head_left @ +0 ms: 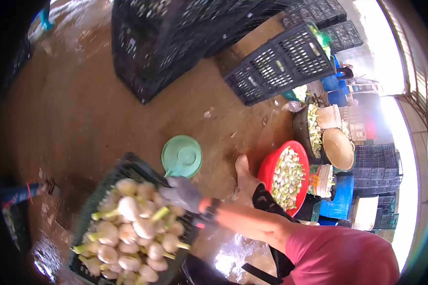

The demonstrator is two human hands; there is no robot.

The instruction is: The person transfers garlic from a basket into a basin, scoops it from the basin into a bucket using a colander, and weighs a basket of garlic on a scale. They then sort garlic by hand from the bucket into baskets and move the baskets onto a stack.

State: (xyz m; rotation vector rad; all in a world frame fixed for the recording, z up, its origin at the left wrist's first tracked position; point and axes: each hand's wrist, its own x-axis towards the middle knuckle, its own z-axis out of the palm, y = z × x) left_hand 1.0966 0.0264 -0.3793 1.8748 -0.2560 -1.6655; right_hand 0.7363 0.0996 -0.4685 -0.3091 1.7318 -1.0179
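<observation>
My right hand wears a grey glove and reaches out from a pink sleeve at the lower right. It lies over the upper right corner of a black plastic crate, on top of the white bulbs with green stalks heaped inside. The glove is blurred, so I cannot tell whether its fingers grip a bulb or the crate's rim. My left hand is out of sight. A bare foot in a black-strapped sandal stands just right of the hand.
A green round lid lies on the wet brown floor beyond the crate. A red basin of cut pieces sits at right, with a tan basket and blue tubs behind. Empty black crates stand at the back.
</observation>
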